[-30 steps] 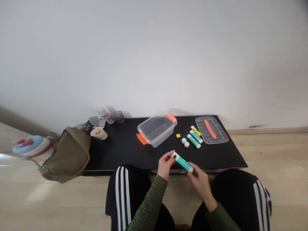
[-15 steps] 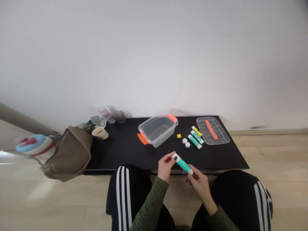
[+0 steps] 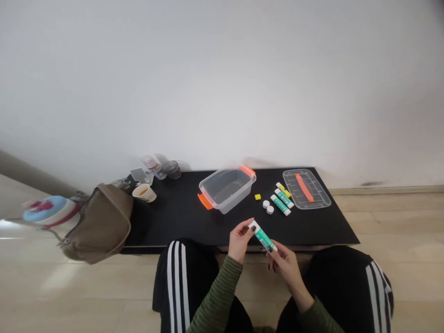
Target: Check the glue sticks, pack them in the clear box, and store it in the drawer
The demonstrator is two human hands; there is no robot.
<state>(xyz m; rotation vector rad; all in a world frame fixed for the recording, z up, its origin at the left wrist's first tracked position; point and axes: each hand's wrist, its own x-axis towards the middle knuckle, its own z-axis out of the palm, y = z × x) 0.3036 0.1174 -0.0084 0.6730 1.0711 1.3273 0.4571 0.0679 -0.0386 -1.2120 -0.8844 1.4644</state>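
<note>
A green and white glue stick is held at a tilt over the table's front edge. My left hand pinches its white upper end, and my right hand grips the lower end. Beyond them lie two more green tubes and a yellow one, side by side. Two white caps and a small yellow cap rest left of the tubes. An open clear box with orange latches stands behind my left hand.
The clear lid with its orange handle lies at the right of the black table. On the left are a paper cup of drink, a dark glass, a bottle, a brown bag and a blue-lidded flask.
The glue stick has turned about its long axis, so a barcode now shows on its label. Both hands have hardly shifted.
</note>
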